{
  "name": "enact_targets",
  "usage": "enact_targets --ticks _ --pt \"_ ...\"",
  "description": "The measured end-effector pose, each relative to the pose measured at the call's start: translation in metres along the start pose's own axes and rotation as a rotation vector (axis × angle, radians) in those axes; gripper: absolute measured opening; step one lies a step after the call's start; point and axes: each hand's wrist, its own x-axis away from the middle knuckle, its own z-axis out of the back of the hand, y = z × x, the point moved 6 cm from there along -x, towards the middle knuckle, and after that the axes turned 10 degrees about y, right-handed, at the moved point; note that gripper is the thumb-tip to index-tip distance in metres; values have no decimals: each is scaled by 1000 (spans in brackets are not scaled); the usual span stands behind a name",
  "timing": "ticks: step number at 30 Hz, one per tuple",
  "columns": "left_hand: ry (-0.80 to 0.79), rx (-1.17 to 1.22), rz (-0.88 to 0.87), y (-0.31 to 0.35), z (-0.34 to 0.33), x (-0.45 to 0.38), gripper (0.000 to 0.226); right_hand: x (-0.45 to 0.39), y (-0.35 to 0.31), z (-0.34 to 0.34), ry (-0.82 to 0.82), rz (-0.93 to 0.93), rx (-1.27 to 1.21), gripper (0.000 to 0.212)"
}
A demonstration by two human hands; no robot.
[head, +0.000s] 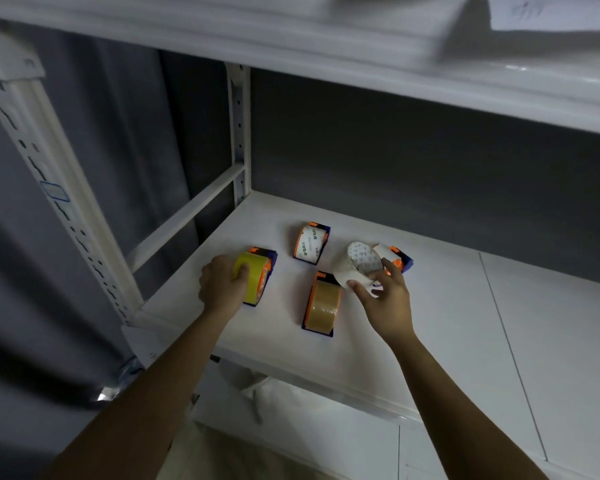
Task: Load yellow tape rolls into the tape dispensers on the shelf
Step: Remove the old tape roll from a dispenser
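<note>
The left hand [220, 287] grips the yellow tape roll [252, 277], fingers curled over its near side; the roll sits in the left dispenser [269, 259] on the white shelf [430, 306]. The right hand [387, 292] holds a white paper-wrapped roll [359, 263], lifted clear of the shelf, thumb and fingertips pinching its lower rim, just beside the right dispenser [400, 259]. A brown-tape dispenser [323, 303] lies between the hands; another dispenser [311, 243] stands behind it.

dim, grainy, blurred and warped edges
</note>
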Motion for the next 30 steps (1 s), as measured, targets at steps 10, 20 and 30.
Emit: enact_targets --ticks 10,20,30 --pt "-145 -53 -384 72 -40 64 28 -2 35 30 -51 94 55 38" --pt "-300 161 39 82 -84 115 44 -4 95 51 -287 93 140 35" --pt "-171 103 74 83 -86 129 56 -15 119 52 -289 84 200 42"
